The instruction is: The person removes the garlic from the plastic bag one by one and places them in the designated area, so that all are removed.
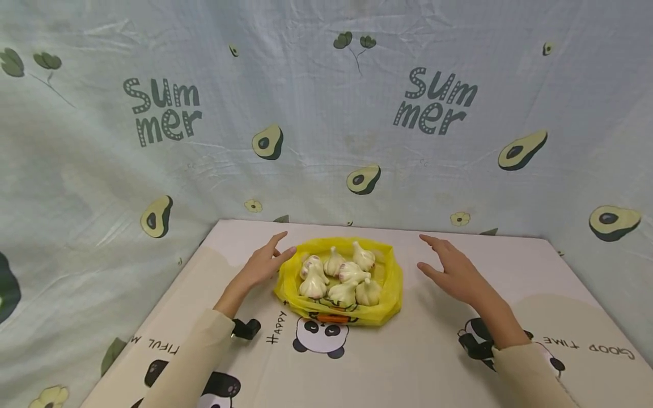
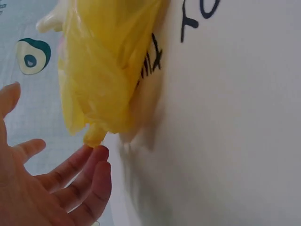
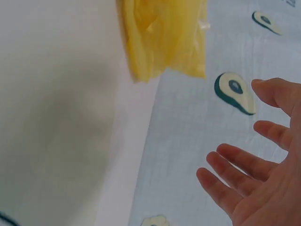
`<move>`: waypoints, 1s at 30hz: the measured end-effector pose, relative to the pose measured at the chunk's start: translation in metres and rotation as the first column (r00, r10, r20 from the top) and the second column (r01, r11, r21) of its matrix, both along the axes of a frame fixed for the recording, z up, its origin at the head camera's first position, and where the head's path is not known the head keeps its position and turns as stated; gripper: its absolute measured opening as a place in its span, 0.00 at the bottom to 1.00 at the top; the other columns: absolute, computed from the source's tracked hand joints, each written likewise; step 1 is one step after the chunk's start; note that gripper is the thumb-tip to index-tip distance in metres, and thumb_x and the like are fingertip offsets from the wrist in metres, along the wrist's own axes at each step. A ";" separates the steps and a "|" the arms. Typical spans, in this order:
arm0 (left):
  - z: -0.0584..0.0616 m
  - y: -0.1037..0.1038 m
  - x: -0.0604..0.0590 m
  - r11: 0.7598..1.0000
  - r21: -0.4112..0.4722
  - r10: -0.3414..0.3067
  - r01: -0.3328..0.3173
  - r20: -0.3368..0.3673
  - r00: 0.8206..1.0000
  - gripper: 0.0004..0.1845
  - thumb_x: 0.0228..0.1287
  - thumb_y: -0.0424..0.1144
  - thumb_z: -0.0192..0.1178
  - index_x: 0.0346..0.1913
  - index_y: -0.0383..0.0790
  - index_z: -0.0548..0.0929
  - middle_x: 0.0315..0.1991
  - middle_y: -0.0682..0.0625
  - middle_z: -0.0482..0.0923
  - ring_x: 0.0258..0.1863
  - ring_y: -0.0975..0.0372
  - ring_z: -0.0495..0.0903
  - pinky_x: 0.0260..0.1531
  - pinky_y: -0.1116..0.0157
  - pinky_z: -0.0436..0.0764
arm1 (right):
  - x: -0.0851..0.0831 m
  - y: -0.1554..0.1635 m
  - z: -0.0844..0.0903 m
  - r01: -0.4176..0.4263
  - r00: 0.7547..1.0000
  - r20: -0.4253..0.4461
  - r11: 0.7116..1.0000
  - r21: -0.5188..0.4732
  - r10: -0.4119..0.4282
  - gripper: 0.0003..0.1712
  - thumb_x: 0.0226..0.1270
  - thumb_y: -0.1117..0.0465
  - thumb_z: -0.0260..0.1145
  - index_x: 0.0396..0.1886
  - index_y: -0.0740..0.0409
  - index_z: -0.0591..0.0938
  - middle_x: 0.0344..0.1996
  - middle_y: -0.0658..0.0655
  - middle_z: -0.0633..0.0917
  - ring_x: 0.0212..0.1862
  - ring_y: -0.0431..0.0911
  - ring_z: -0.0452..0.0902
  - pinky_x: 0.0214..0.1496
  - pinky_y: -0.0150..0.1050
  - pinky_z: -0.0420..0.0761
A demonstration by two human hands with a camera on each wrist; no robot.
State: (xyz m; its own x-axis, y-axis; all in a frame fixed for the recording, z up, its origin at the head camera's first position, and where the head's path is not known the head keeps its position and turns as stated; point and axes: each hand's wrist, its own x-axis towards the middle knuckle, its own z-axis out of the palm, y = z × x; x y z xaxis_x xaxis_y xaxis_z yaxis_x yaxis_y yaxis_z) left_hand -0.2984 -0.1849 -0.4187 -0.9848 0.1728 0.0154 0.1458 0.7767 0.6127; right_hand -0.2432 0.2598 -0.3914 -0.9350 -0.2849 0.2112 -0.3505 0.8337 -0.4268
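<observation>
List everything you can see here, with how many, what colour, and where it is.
White garlic bulbs: about seven, white, piled on the yellow bag.
Yellow plastic bag: one, spread open at the table's middle.
Cream panda-print tablecloth: one, covers the table.
Pale avocado-print backdrop cloth: one, pale blue-green, behind and beside the table.
Left hand: open, fingers at the bag's left edge.
Right hand: open, right of the bag, apart from it.

Bright, even, diffuse light; soft shadows under the yellow bag [image 1: 339,309] and hands. Head view bows at its edges. Wrist views soft, slightly blurred.
</observation>
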 end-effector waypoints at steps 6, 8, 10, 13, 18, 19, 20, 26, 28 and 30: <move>-0.011 0.003 0.003 0.999 0.046 -0.005 0.002 0.060 0.998 0.39 0.76 0.62 0.51 0.82 0.51 0.55 0.58 0.32 0.78 0.39 0.52 0.79 0.38 0.59 0.79 | -0.003 -0.019 -0.003 -0.065 0.997 0.027 0.993 -0.097 0.068 0.38 0.78 0.50 0.62 0.80 0.58 0.62 0.72 0.68 0.73 0.68 0.65 0.72 0.67 0.64 0.75; -0.013 0.003 0.003 0.997 0.075 -0.006 0.000 0.077 0.997 0.39 0.76 0.61 0.52 0.82 0.51 0.55 0.59 0.32 0.77 0.37 0.52 0.78 0.36 0.62 0.77 | -0.004 -0.025 -0.004 -0.084 0.995 0.037 0.988 -0.131 0.089 0.37 0.77 0.51 0.63 0.80 0.57 0.63 0.71 0.68 0.74 0.68 0.65 0.73 0.67 0.63 0.76; -0.014 0.004 0.004 0.995 0.103 -0.004 -0.006 0.092 0.996 0.38 0.76 0.60 0.52 0.82 0.52 0.56 0.59 0.32 0.76 0.37 0.53 0.77 0.34 0.64 0.75 | -0.006 -0.031 -0.004 -0.101 0.993 0.042 0.982 -0.160 0.109 0.36 0.78 0.52 0.62 0.79 0.56 0.63 0.71 0.68 0.74 0.67 0.65 0.75 0.67 0.62 0.77; -0.014 0.004 0.005 0.989 0.148 -0.006 -0.010 0.111 0.994 0.37 0.76 0.58 0.53 0.81 0.52 0.57 0.59 0.32 0.75 0.39 0.52 0.76 0.34 0.64 0.73 | -0.007 -0.038 -0.005 -0.117 0.991 0.045 0.973 -0.198 0.128 0.35 0.77 0.53 0.63 0.78 0.56 0.65 0.69 0.69 0.76 0.66 0.64 0.76 0.66 0.61 0.78; -0.017 0.006 0.004 0.979 0.203 -0.020 -0.006 0.126 0.992 0.34 0.78 0.57 0.52 0.80 0.53 0.59 0.65 0.31 0.71 0.51 0.45 0.77 0.44 0.56 0.78 | -0.011 -0.047 -0.008 -0.152 0.984 0.057 0.957 -0.245 0.171 0.33 0.77 0.55 0.64 0.76 0.56 0.67 0.68 0.69 0.77 0.65 0.64 0.77 0.65 0.61 0.79; -0.018 0.006 0.004 0.978 0.210 -0.019 -0.008 0.126 0.992 0.34 0.78 0.57 0.52 0.80 0.53 0.59 0.67 0.31 0.70 0.54 0.44 0.77 0.48 0.54 0.79 | -0.012 -0.049 -0.008 -0.160 0.982 0.062 0.954 -0.252 0.181 0.33 0.76 0.55 0.64 0.76 0.56 0.67 0.68 0.69 0.77 0.65 0.64 0.77 0.65 0.61 0.79; -0.019 0.006 0.003 0.976 0.219 -0.019 -0.008 0.124 0.992 0.33 0.78 0.57 0.52 0.80 0.53 0.59 0.68 0.31 0.69 0.58 0.43 0.76 0.52 0.51 0.79 | -0.013 -0.050 -0.009 -0.169 0.979 0.068 0.951 -0.258 0.193 0.32 0.76 0.55 0.64 0.75 0.57 0.68 0.67 0.69 0.78 0.65 0.64 0.78 0.65 0.61 0.79; -0.023 0.006 0.003 0.955 0.296 -0.043 0.010 0.105 0.993 0.32 0.78 0.53 0.53 0.79 0.52 0.61 0.69 0.33 0.69 0.63 0.42 0.73 0.58 0.47 0.77 | -0.016 -0.057 -0.011 -0.211 0.958 0.132 0.939 -0.271 0.253 0.30 0.74 0.58 0.65 0.71 0.63 0.72 0.64 0.68 0.81 0.64 0.61 0.79 0.63 0.57 0.81; -0.025 0.005 0.003 0.947 0.320 -0.060 0.024 0.103 0.993 0.32 0.79 0.52 0.53 0.79 0.51 0.60 0.70 0.34 0.68 0.64 0.42 0.73 0.61 0.46 0.76 | -0.016 -0.060 -0.011 -0.220 0.951 0.155 0.938 -0.266 0.267 0.29 0.74 0.57 0.66 0.70 0.63 0.74 0.62 0.67 0.82 0.62 0.60 0.80 0.63 0.55 0.82; -0.026 0.005 0.001 0.939 0.343 -0.070 0.030 0.104 0.992 0.32 0.79 0.52 0.53 0.79 0.51 0.60 0.73 0.35 0.66 0.68 0.41 0.70 0.66 0.42 0.74 | -0.017 -0.063 -0.011 -0.231 0.944 0.171 0.936 -0.265 0.281 0.30 0.73 0.57 0.67 0.70 0.64 0.74 0.61 0.66 0.83 0.61 0.59 0.81 0.62 0.55 0.83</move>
